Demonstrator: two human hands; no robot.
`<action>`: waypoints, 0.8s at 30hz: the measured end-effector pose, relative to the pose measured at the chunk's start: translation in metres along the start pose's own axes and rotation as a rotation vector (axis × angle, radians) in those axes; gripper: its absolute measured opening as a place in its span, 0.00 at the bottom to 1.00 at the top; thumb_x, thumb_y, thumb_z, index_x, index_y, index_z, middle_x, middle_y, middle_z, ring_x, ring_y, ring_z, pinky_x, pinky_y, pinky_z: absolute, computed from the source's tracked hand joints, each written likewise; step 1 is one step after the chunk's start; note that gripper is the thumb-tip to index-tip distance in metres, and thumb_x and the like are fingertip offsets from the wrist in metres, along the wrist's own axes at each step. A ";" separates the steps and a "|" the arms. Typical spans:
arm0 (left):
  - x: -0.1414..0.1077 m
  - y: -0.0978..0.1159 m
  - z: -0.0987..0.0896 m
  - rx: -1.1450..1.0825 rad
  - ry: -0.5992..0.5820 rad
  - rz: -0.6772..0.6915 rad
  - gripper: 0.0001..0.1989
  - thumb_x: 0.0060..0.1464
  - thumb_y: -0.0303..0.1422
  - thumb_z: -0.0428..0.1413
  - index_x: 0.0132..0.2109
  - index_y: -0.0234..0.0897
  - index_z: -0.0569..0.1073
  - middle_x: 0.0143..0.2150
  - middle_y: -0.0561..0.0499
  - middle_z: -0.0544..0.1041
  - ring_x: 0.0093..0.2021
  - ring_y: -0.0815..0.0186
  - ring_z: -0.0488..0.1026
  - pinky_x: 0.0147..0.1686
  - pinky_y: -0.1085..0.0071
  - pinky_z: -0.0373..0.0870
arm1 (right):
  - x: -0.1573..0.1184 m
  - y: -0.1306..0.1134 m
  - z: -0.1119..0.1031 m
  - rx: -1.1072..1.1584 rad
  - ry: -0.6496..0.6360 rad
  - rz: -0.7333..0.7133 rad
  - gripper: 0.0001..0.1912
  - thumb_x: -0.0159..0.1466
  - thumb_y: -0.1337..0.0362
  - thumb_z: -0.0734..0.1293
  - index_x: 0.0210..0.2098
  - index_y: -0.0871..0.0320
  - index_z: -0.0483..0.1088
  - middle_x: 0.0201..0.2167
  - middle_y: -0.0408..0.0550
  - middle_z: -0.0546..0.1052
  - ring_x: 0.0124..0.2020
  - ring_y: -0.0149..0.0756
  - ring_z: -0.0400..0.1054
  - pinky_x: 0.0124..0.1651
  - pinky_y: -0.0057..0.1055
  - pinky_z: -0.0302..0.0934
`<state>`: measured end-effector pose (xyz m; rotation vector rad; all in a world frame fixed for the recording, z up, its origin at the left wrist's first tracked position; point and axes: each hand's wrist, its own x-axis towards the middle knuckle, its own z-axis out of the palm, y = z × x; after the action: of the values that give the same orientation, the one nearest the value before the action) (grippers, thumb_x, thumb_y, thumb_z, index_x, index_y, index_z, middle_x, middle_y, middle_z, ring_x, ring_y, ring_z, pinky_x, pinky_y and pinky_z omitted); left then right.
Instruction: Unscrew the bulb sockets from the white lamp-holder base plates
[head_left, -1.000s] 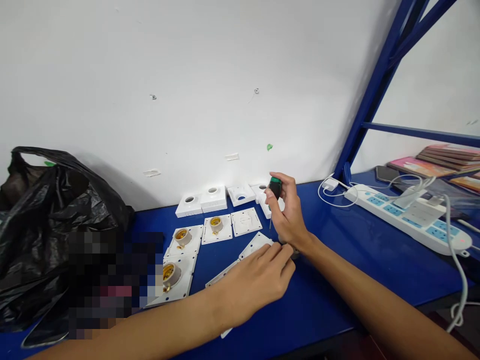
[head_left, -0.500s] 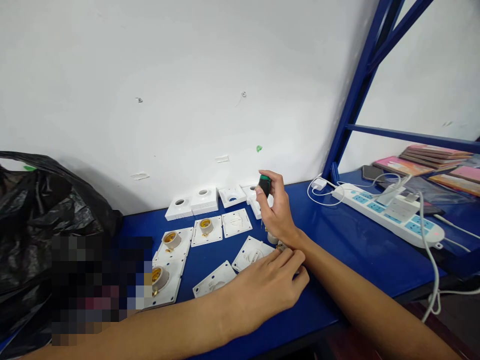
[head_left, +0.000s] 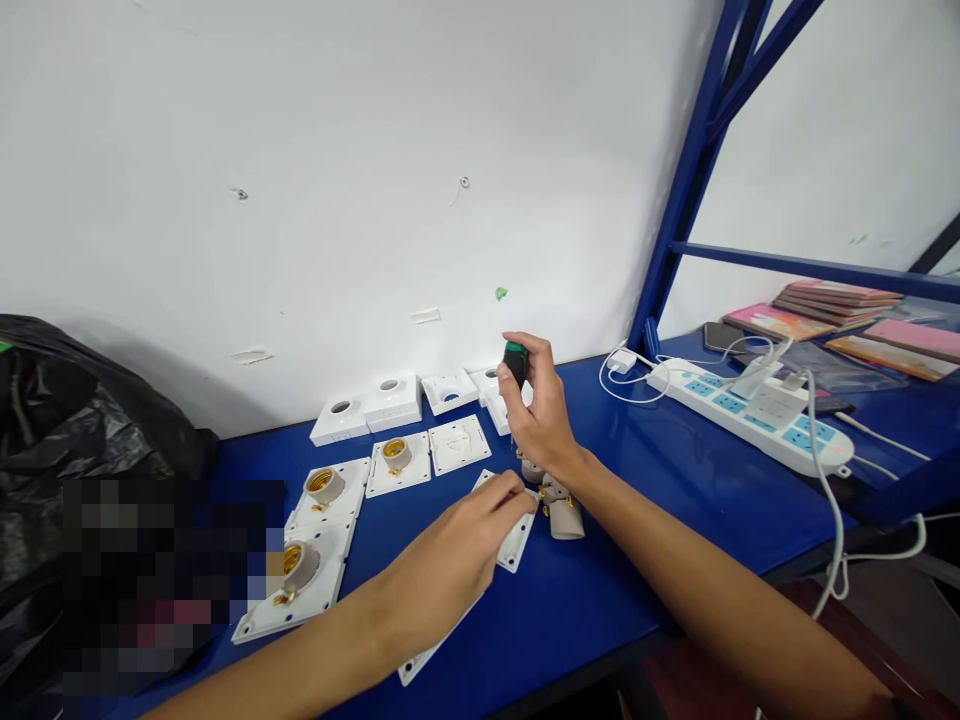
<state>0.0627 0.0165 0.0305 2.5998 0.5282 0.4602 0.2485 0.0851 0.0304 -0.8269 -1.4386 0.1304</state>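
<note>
My right hand (head_left: 538, 410) is closed around the black and green handle of a screwdriver (head_left: 515, 362), held upright above the bench; its shaft is mostly hidden. My left hand (head_left: 461, 545) reaches over two white square base plates, and its fingertips are pinched together at the near plate (head_left: 516, 548). Whatever they hold is hidden. The other plate (head_left: 416, 668) shows only its corner beneath that hand. Just right of the left fingertips, a loose lamp socket (head_left: 566, 518) lies on its side with brass terminals, and a second socket (head_left: 531, 470) is partly behind my right wrist.
Plates with upright lamp sockets (head_left: 325, 485) stand at the left, near a bare plate (head_left: 459, 443). White covers (head_left: 394, 402) line the wall. A black plastic bag (head_left: 105, 420) fills the left side. A power strip (head_left: 750, 415) with cables and a blue frame (head_left: 675, 220) stand at right.
My left hand has moved left from the loose lamp socket to the base plates, uncovering the socket. My right hand still holds the screwdriver upright. The view has shifted slightly right.
</note>
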 end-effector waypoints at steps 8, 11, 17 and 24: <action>-0.015 -0.002 0.018 0.280 0.098 -0.122 0.18 0.71 0.33 0.63 0.62 0.38 0.68 0.56 0.42 0.75 0.55 0.48 0.76 0.56 0.48 0.78 | 0.000 0.001 0.000 -0.004 -0.001 0.004 0.16 0.77 0.62 0.62 0.63 0.49 0.63 0.49 0.49 0.78 0.43 0.41 0.77 0.53 0.45 0.73; -0.024 -0.018 0.016 0.211 0.108 -0.121 0.14 0.72 0.27 0.56 0.61 0.41 0.68 0.56 0.45 0.74 0.53 0.52 0.77 0.52 0.56 0.79 | -0.001 0.003 0.000 -0.004 -0.001 -0.005 0.16 0.77 0.62 0.62 0.63 0.49 0.64 0.51 0.49 0.77 0.44 0.41 0.77 0.53 0.45 0.73; -0.026 -0.022 -0.002 0.253 0.078 -0.097 0.16 0.72 0.20 0.47 0.58 0.41 0.69 0.57 0.44 0.73 0.53 0.53 0.75 0.52 0.56 0.77 | 0.000 0.003 0.001 0.012 0.012 -0.013 0.16 0.77 0.62 0.63 0.63 0.49 0.64 0.52 0.50 0.77 0.46 0.42 0.77 0.54 0.46 0.73; 0.030 0.015 0.006 0.295 0.002 0.020 0.16 0.70 0.34 0.66 0.59 0.37 0.72 0.54 0.45 0.76 0.46 0.53 0.79 0.48 0.54 0.80 | 0.000 0.008 0.000 0.000 0.028 -0.015 0.16 0.76 0.63 0.63 0.62 0.49 0.65 0.50 0.49 0.78 0.46 0.43 0.76 0.53 0.47 0.72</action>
<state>0.0952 0.0148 0.0394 2.8881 0.6114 0.4182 0.2520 0.0909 0.0262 -0.8151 -1.4183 0.1072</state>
